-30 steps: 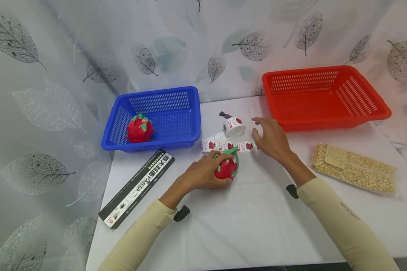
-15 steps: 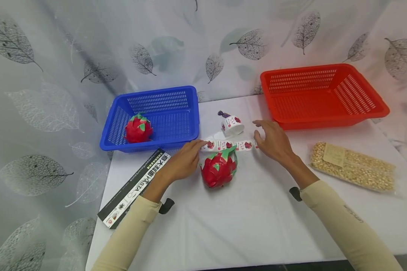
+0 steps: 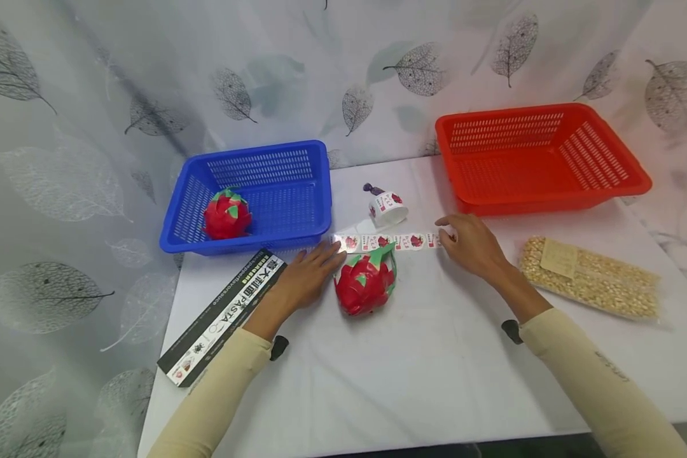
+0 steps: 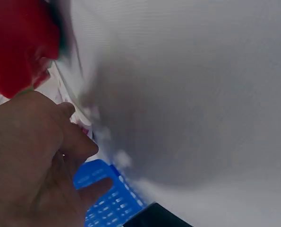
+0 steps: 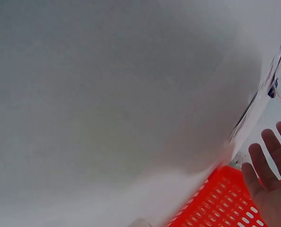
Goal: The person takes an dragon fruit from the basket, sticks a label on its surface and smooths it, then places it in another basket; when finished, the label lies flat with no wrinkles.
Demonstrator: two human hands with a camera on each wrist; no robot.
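Left hand [image 3: 308,278] lies just left of the dragon fruit [image 3: 363,287] on the table [image 3: 429,369], palm down, fingers spread and mostly straight, gripping nothing; fingertips reach the left end of the label strip [image 3: 402,242], contact looks likely. Right hand [image 3: 476,247] is out right of the fruit, thumb and forefinger apart at the strip's right end, other fingers loosely extended in the right wrist view; can't tell if it touches the strip. Key relation: strip sits just beyond the fruit, long axis running left to right, one hand at each end; fruit's green tips overlap its near edge in the head view, touching or not unclear. Left hand is clearly nearer the fruit, right well apart from it. Label roll [image 3: 387,212] beyond the fruit, slightly right; dark wrapped piece [image 3: 372,189] just behind the roll. Blue basket [image 3: 263,242] beyond and left of the fruit, second dragon fruit [image 3: 227,217] in its left part. Red basket [image 3: 555,201] beyond and well right of the fruit, slotted walls showing. Pasta box [image 3: 223,318] slants left of the fruit; bag of kernels [image 3: 607,283] far right of it.
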